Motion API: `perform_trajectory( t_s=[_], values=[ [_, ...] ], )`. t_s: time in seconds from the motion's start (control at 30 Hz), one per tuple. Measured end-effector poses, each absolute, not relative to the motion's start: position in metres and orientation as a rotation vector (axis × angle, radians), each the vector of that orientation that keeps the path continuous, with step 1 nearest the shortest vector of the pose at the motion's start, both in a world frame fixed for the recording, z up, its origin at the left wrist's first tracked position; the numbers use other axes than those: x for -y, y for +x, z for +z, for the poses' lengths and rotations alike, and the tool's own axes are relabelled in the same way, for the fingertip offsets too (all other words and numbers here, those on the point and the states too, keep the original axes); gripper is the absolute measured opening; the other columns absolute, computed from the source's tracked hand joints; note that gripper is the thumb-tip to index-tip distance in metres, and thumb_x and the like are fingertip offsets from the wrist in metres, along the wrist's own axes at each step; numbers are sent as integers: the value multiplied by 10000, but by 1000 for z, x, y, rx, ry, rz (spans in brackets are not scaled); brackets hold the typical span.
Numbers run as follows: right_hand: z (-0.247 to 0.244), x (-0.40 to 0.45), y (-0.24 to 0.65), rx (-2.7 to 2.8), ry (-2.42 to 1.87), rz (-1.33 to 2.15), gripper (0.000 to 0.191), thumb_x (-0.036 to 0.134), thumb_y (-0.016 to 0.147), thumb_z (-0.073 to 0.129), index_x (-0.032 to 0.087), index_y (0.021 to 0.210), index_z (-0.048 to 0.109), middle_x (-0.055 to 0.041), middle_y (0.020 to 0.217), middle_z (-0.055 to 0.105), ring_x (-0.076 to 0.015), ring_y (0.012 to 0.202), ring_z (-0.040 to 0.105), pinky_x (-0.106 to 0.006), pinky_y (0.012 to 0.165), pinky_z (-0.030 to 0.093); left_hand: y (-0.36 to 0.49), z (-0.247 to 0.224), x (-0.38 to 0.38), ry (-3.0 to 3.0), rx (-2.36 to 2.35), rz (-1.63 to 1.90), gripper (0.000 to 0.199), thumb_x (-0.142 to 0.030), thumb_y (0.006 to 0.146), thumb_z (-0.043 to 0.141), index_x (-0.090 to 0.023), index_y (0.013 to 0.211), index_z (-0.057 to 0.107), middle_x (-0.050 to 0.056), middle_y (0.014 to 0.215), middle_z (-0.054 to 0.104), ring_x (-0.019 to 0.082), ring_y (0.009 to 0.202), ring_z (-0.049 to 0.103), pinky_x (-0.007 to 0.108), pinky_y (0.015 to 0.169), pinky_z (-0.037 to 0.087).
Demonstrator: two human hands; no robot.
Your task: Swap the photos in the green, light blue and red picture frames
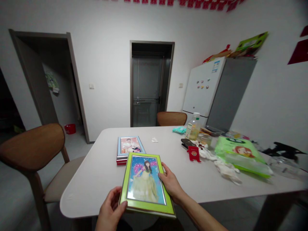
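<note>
Between my two hands is a picture frame (pixel 147 208) with a lime-green border, tilted up over the near edge of the table. Its picture shows a figure in a long pale dress on a blue ground. My left hand (pixel 111 205) grips the lower left corner, thumb on the front and fingers around the side. At the right edge, my right hand (pixel 171 183) holds it with the thumb on the border; its other fingers are mostly hidden behind. Just beyond lies a small stack of frames, a light-blue picture frame (pixel 130 146) on top and a red edge below.
On the white table (pixel 96 179), a scrap of white paper (pixel 154 140) lies past the stack. Rightward are a bottle (pixel 192 126), a dark phone (pixel 187 143), a red card (pixel 193 153), white gloves (pixel 227 170) and a green package (pixel 240 150). A wooden chair (pixel 36 150) stands left.
</note>
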State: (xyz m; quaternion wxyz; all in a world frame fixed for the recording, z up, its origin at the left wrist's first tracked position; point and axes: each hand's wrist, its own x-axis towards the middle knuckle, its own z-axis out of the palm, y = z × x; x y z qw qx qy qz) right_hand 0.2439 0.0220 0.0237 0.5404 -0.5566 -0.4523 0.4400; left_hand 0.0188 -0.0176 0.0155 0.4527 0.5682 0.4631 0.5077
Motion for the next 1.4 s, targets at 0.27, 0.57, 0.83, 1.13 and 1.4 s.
perform_trajectory(
  t_s=[0.27,0.57,0.83,1.13,1.4],
  values=[
    [8,-40,247,1432,-1477,800,488,199,658,410,141,1137,482,-47,927,643,-164,735,597,-255,642,452,14,-6,17,2258,-1389,960,437,-238,686,545,-202,1118,489,81,1166,534,248,1099,453,453,929,338],
    [1,-36,246,1705,-1635,388,353,198,701,423,128,1006,586,-90,991,609,-189,903,536,-297,815,382,21,-16,19,2613,-1340,614,678,-293,529,691,-157,1155,469,177,1270,376,327,1173,318,500,927,309],
    [15,-51,278,1945,-2015,-25,400,252,729,457,170,1117,506,-144,1221,429,-272,1121,356,-426,869,290,35,-24,22,2834,-1311,489,666,-53,542,537,-154,1191,427,140,1282,370,295,1186,306,445,953,315],
    [2,-38,277,1824,-1722,389,349,310,783,361,130,961,601,-122,1018,590,-206,970,513,-323,834,365,22,-17,15,3034,-1139,752,499,-81,746,403,-245,1216,385,46,1230,464,226,1126,415,386,915,393],
    [8,-4,222,1121,-1222,1425,399,486,704,468,109,779,577,-68,709,620,-120,540,563,-259,531,425,29,34,24,2121,-1270,1380,357,-264,765,458,-255,1121,478,-5,1160,542,209,1072,482,329,931,370]
  ],
)
